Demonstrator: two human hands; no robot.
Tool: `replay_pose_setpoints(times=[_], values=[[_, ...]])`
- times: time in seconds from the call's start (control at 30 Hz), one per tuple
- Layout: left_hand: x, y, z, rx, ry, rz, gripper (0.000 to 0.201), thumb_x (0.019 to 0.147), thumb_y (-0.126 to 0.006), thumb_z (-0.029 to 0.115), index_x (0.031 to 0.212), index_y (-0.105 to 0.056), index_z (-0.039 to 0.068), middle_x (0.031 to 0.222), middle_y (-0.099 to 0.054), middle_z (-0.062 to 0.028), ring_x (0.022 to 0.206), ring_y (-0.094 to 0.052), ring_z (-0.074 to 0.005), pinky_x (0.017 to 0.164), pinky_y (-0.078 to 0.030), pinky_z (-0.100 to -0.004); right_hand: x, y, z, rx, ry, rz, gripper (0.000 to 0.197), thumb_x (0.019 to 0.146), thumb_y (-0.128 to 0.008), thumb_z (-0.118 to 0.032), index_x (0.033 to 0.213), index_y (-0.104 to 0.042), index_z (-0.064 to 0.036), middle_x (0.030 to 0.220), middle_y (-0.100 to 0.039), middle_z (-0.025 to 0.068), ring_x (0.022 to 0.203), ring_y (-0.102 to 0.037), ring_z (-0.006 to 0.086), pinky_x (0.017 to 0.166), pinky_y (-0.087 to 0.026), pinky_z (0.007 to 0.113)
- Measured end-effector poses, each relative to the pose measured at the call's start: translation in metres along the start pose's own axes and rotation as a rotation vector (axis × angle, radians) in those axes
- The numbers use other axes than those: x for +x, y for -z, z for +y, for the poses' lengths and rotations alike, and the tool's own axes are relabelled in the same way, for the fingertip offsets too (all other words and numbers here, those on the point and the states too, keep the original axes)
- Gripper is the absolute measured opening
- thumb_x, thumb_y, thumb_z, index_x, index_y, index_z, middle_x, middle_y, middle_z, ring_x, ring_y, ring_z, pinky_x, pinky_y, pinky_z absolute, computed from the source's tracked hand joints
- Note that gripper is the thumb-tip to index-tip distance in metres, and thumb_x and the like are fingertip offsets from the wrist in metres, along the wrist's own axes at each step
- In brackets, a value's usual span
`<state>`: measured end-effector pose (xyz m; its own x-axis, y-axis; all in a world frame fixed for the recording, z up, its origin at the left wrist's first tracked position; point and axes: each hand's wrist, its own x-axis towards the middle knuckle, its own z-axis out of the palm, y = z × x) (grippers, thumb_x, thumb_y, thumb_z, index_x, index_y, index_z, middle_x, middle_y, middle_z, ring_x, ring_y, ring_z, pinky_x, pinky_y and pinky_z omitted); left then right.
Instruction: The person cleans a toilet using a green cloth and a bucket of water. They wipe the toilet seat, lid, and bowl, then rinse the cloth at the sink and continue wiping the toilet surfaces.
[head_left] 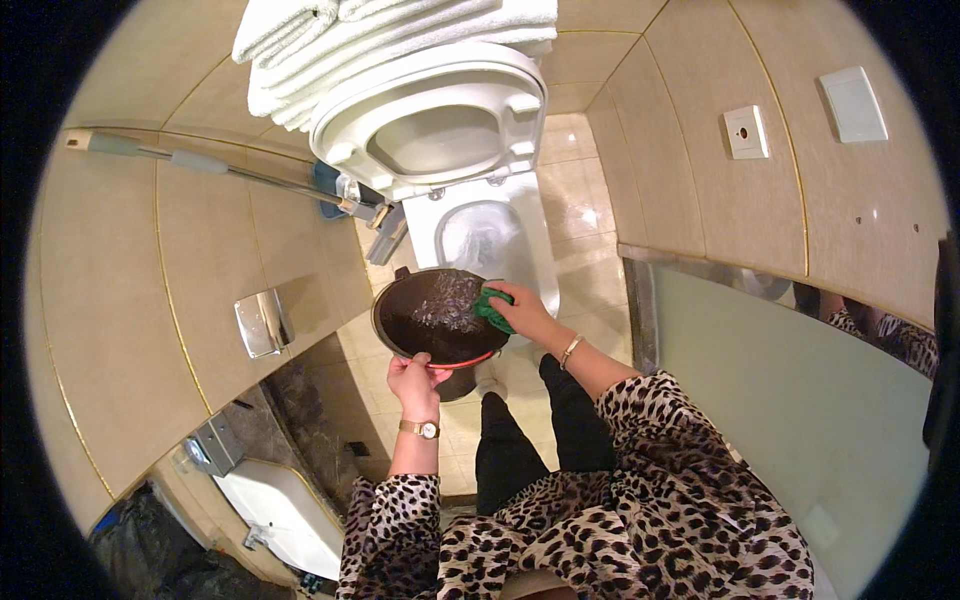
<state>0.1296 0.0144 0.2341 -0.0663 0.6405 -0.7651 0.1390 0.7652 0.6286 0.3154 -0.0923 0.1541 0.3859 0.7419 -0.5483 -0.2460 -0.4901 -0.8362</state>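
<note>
A dark brown bucket (400,327) is held tilted in front of the toilet, and water runs over its far lip into the white toilet bowl (535,225). My left hand (417,382) grips the bucket's near rim, beside its red handle (468,363). My right hand (522,310) is closed round a green cloth (490,310) at the bucket's right rim. The toilet's seat and lid (430,125) stand raised. Part of the bucket's underside is hidden below its rim.
Folded white towels (400,35) are stacked behind the raised lid. A long-handled mop (240,170) leans along the left wall, its head beside the toilet. A white sink (290,515) is at lower left, near a black bag (170,550). A frosted glass panel (770,400) stands at right.
</note>
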Motion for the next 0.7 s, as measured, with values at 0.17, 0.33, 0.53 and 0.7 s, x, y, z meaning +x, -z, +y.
replay_pose_setpoints(times=[0.17,0.33,0.53,0.7], values=[[-0.016,-0.017,0.017,0.088,-0.056,-0.008,0.021,0.083,-0.058,-0.005,0.076,-0.043,0.007,0.061,-0.055,-0.0079,0.044,-0.059,-0.0190,0.040,-0.057,-0.0351,-0.011,-0.013,-0.013,-0.128,0.182,-0.111,0.031,0.091,-0.060,-0.016,0.121,-0.063,-0.0103,0.109,-0.066,0.0126,0.098,-0.062,0.0222,0.087,-0.048,0.033],[0.010,0.000,0.012,0.120,-0.062,0.007,0.013,0.087,-0.053,0.000,0.079,-0.045,0.006,0.061,-0.056,-0.0096,0.041,-0.056,-0.0212,0.036,-0.052,-0.0343,-0.035,-0.039,-0.046,-0.297,0.506,-0.377,0.036,0.080,-0.066,-0.020,0.115,-0.066,-0.0146,0.091,-0.060,0.0133,0.089,-0.059,0.0292,0.078,-0.048,0.039],[0.018,-0.013,0.005,0.078,-0.049,-0.004,0.027,0.079,-0.057,-0.008,0.069,-0.037,0.007,0.058,-0.051,-0.0086,0.037,-0.054,-0.0210,0.031,-0.051,-0.0360,-0.053,-0.060,-0.047,-0.795,0.478,-0.043,0.033,0.063,-0.068,-0.013,0.096,-0.068,-0.0159,0.093,-0.057,0.0072,0.091,-0.056,0.0262,0.072,-0.042,0.041],[0.009,-0.030,0.001,0.112,-0.165,-0.026,0.028,0.081,-0.059,-0.006,0.069,-0.038,0.007,0.058,-0.051,-0.0072,0.038,-0.056,-0.0197,0.032,-0.052,-0.0344,-0.040,-0.062,-0.034,-0.637,0.492,-0.045,0.016,0.061,-0.062,-0.009,0.075,-0.068,-0.0124,0.077,-0.057,0.0046,0.083,-0.057,0.0265,0.065,-0.039,0.042]])
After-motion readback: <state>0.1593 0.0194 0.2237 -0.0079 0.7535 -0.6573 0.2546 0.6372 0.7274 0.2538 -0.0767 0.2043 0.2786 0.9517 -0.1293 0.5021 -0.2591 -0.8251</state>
